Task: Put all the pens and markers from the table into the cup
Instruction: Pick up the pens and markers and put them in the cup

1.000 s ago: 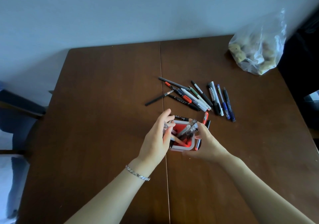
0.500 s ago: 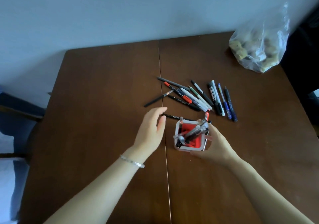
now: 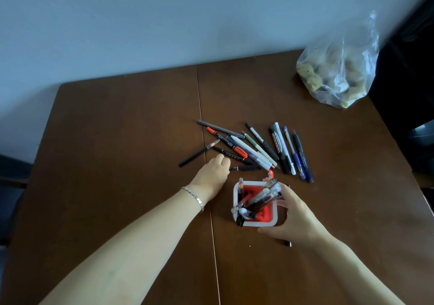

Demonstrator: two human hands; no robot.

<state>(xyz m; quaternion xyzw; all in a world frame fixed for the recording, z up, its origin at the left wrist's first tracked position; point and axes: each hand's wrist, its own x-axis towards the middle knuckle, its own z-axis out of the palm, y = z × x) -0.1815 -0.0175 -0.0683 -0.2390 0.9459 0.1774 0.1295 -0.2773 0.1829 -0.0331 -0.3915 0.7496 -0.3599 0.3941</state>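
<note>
A square cup (image 3: 237, 193), white outside and red inside, stands on the brown table (image 3: 117, 140) with several pens leaning in it. My right hand (image 3: 296, 218) is wrapped around its right and near sides. A dark pen end (image 3: 288, 243) pokes out from under that hand. A red pen tip (image 3: 271, 174) shows just beyond the cup. My left hand (image 3: 212, 175) lies palm down, fingertips at the left end of a black pen (image 3: 246, 168); its grip is hidden. Beyond it lies a pile of pens and markers (image 3: 258, 147).
A clear plastic bag (image 3: 338, 72) with lumpy contents sits at the table's far right corner. A seam (image 3: 204, 140) runs down the middle of the tabletop. A pale wall (image 3: 164, 23) stands behind; dark furniture (image 3: 408, 81) is at the right.
My left hand has left the cup and reached forward to the black pen. The cup, which was lifted and tilted, now stands upright on the table under my right hand.
</note>
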